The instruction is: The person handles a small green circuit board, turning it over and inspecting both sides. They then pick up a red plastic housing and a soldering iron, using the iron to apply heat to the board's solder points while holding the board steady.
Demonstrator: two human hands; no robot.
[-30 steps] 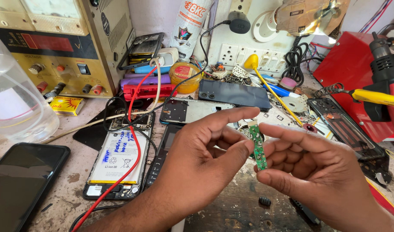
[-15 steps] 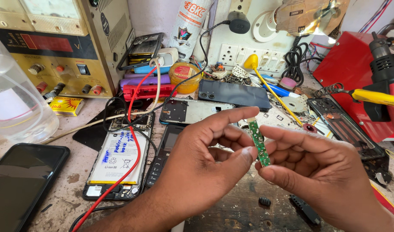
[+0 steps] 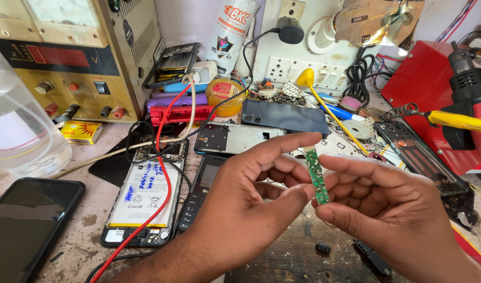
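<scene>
So the little circuit board (image 3: 317, 178) is a skinny green strip with tiny parts and a pale tip on top. Both hands pinch it: left hand (image 3: 251, 209) and right hand (image 3: 392, 209), fingers closed on its edges above the worktop (image 3: 93, 220). Yellow tub (image 3: 226, 97) behind holds amber paste. The board's long axis stands nearly upright, tip pointing away.

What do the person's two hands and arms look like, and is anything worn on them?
Both hands are bare: the left hand and the right hand wear no gloves, and no rings show on the visible fingers. The left forearm is uncovered, with no sleeve, watch or band up to the picture's lower edge. The right wrist is cut off by the picture's edge, so a sleeve there cannot be judged. Fingernails are short.
</scene>
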